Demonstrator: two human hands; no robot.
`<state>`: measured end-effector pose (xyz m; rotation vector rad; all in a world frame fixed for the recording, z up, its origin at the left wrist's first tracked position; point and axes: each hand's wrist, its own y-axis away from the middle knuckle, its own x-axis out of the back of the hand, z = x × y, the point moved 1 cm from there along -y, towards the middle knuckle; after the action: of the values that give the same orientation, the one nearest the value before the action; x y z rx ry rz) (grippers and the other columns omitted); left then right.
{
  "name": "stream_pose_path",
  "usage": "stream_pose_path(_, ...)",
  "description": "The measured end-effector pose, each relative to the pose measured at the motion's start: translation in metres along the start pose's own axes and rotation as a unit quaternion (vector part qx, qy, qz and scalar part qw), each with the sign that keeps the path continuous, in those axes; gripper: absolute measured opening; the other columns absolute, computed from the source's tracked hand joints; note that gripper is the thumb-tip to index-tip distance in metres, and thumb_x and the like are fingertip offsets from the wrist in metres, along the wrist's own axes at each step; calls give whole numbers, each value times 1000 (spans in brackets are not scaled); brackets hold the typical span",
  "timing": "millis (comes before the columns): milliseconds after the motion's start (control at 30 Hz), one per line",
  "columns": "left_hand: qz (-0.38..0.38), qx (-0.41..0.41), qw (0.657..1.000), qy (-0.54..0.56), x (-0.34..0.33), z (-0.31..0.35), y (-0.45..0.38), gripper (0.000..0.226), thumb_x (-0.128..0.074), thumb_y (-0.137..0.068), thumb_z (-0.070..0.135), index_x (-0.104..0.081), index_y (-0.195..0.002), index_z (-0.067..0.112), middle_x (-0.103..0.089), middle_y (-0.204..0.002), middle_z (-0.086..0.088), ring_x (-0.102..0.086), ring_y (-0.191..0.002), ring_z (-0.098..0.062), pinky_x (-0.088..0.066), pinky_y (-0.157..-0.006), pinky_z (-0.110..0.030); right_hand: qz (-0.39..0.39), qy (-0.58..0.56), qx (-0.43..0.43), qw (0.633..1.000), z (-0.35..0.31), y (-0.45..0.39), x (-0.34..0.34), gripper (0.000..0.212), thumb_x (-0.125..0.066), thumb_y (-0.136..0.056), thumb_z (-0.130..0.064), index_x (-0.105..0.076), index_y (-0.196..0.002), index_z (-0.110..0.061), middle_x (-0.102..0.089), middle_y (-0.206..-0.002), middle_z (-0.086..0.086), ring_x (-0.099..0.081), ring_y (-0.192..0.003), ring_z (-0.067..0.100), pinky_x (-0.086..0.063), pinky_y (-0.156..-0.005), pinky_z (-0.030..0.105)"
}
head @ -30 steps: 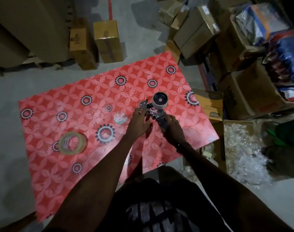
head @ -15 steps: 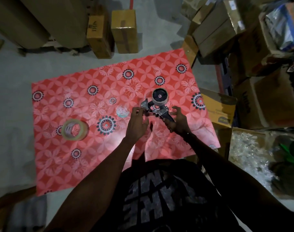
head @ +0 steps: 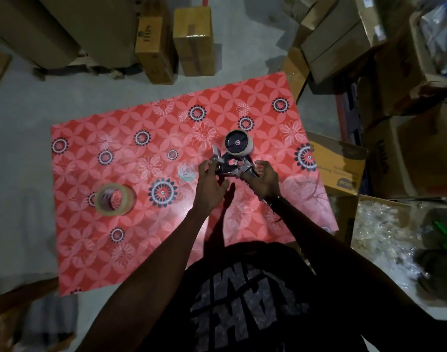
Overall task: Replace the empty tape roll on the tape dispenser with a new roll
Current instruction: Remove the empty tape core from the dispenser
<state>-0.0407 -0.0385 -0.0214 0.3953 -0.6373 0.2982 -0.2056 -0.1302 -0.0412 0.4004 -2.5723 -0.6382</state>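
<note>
A hand-held tape dispenser [head: 231,163] is held over a red flowered sheet [head: 130,232] spread on the floor. A roll [head: 238,144] sits on its black hub at the far end. My right hand [head: 264,180] grips the dispenser's handle from the right. My left hand [head: 210,185] pinches the metal front part with curled fingers. A clear tape roll [head: 115,199] lies flat on the sheet, well to the left of both hands. A small crumpled clear scrap [head: 187,173] lies just left of my left hand.
Cardboard boxes [head: 193,38] stand beyond the sheet's far edge and more are stacked along the right [head: 339,41]. An open box of clear plastic pieces [head: 385,235] sits at the right. Grey concrete floor [head: 19,174] shows left of the sheet.
The view has tilted and shifted, so the sheet sits lower and more to the right in frame. Both hands keep hold of the dispenser; my right hand's fingers have spread slightly on the handle.
</note>
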Motion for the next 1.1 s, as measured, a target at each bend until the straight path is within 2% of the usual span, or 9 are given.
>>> stream_pose_path(100,14,45,998,35,7,-3,-2,78,-77,-88,15,-38,-156,7,-37,-144,-15,-50,-117,-16,-40,-99,-15,-5,30,28,999,-16,1,-5,70,-98,-67,-40,-69,-125,-12,-80,-103,-3,-76,-98,16,-62,-91,40)
stream_pose_path(233,35,108,989,98,16,-16,-5,67,-77,-79,22,-50,-140,13,-47,-131,-12,-54,-121,-25,-53,-103,-44,-18,72,107,991,-29,4,-17,43,-98,-64,-45,-81,-97,-24,-81,-90,-11,-77,-87,7,-63,-81,41)
stream_pose_path(367,18,142,969,203,33,-19,-7,80,-82,-78,17,-44,-149,14,-51,-137,-4,-59,-121,-22,-52,-91,-25,10,115,113,987,-44,16,-31,61,-95,-66,-48,-69,-114,-20,-76,-101,-8,-72,-93,13,-61,-79,37)
stream_pose_path(600,83,115,937,320,90,-1,-9,87,-79,-76,51,-43,-152,27,-53,-149,-1,-56,-132,-22,-50,-106,-40,69,217,229,946,-79,34,-42,63,-86,-76,-43,-64,-128,-15,-66,-109,6,-65,-94,25,-57,-74,40)
stream_pose_path(733,113,73,931,338,126,26,-18,78,-81,-82,45,-46,-149,26,-56,-143,-4,-61,-123,-17,-54,-89,-16,96,233,289,923,-108,45,-44,63,-84,-78,-44,-60,-131,-18,-65,-110,3,-64,-95,22,-55,-72,36)
stream_pose_path(833,135,53,933,328,144,43,-23,61,-78,-92,33,-49,-145,26,-59,-139,-3,-66,-106,2,-52,-75,-6,117,240,325,907,-126,54,-44,60,-80,-79,-40,-62,-132,-20,-66,-110,0,-63,-99,22,-54,-73,36)
stream_pose_path(900,149,38,931,330,155,49,-27,59,-78,-91,37,-50,-142,28,-62,-133,-1,-67,-93,13,-56,-79,-15,132,238,337,901,-139,61,-45,59,-78,-79,-39,-62,-133,-22,-66,-111,-1,-62,-102,22,-52,-73,35)
stream_pose_path(1000,146,23,921,361,171,56,-27,60,-80,-87,43,-49,-138,33,-64,-130,-1,-71,-95,5,-61,-93,-41,146,229,356,894,-156,71,-46,58,-78,-77,-34,-62,-132,-24,-66,-109,-3,-63,-101,22,-54,-71,37)
stream_pose_path(1100,161,3,904,395,184,61,-24,53,-81,-90,31,-53,-134,28,-65,-128,-3,-73,-96,2,-60,-96,-52,139,193,373,897,-172,79,-43,59,-80,-75,-35,-62,-130,-27,-65,-110,-6,-66,-100,20,-55,-73,38)
